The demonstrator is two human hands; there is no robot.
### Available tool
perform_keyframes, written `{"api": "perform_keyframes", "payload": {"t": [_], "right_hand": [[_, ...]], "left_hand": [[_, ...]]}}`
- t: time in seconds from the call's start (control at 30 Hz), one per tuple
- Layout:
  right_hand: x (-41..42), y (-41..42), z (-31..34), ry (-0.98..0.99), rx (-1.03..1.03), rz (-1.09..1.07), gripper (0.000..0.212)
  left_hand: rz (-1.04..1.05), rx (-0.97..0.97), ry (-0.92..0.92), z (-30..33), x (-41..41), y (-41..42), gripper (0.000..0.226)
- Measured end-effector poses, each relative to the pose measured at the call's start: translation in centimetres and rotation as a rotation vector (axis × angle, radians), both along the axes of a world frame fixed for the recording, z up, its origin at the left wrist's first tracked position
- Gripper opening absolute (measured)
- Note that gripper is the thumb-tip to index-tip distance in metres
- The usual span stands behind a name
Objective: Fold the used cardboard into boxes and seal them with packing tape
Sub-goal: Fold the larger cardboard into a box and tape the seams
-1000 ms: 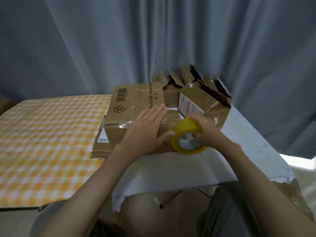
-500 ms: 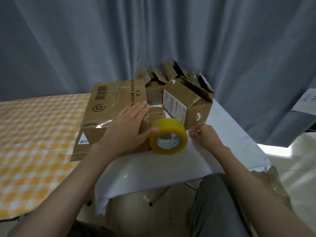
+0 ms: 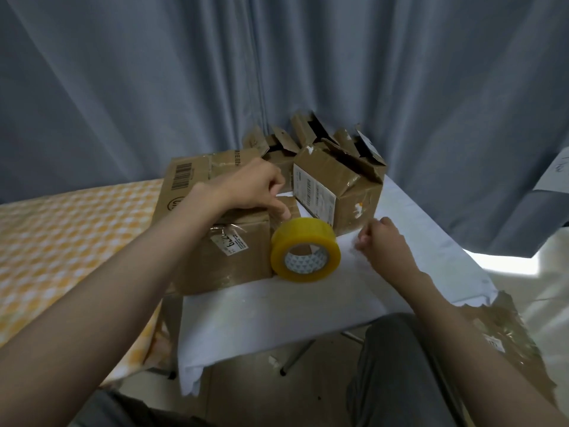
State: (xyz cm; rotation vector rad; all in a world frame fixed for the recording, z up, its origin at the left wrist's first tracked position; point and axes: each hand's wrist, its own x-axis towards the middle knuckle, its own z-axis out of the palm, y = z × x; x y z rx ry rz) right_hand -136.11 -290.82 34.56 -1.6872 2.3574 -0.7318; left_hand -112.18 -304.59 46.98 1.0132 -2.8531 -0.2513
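An orange checked cloth [image 3: 61,241] covers the tabletop's nine o'clock side. At centre, the left hand [image 3: 252,189] rests on the closed cardboard box [image 3: 221,257], its grip curled, thumb down at the box's corner. At the box's three o'clock stands the yellow packing tape roll [image 3: 304,249] on white cloth [image 3: 277,309]. The right hand [image 3: 385,241], grip loosely curled, holds nothing visible. At one o'clock sits an open-flapped box [image 3: 341,186].

Grey curtain [image 3: 154,87] fills the background. Counter has a white cloth [image 3: 277,312] on the right part, orange-white checked cloth [image 3: 61,241] on the left. Metal legs [image 3: 297,355] visible under the white cloth, over a pale floor [image 3: 548,291].
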Motion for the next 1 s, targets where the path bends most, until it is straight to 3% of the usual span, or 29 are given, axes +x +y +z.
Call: {"api": "perform_keyframes", "payload": {"t": [0.17,0.3,0.4,0.6,0.77,0.9,1.0], "right_hand": [[2.2,2.4,3.0,-0.455,-0.414,-0.011,0.007],[5.6,3.6,4.4,-0.729,-0.402,0.155,0.012],[8.1,3.5,4.7,-0.882,-0.36,0.163,0.014],[10.7,2.1,5.3,-0.808,-0.378,0.151,0.007],[11.1,1.4,5.5,-0.768,-0.344,0.157,0.009],[11.0,1.7,5.4,-0.733,-0.179,0.215,0.011],[8.9,1.9,5.8,-0.685,-0.231,0.166,0.015]], "left_hand": [[0.036,0.024,-0.045,-0.8,-1.3,-0.7,0.069],[0.056,-0.028,-0.03,-1.7,-1.6,-0.8,0.072],[0.057,-0.043,-0.017,-1.9,-1.6,-1.0,0.071],[0.063,-0.066,-0.016,-2.1,-1.5,-1.0,0.062],[0.058,-0.047,-0.004,-2.1,-1.7,-0.9,0.065],[0.046,-0.049,-0.019,-2.2,-1.7,-1.0,0.064],[0.053,-0.043,-0.018,-2.2,-1.8,-1.1,0.07]]}}
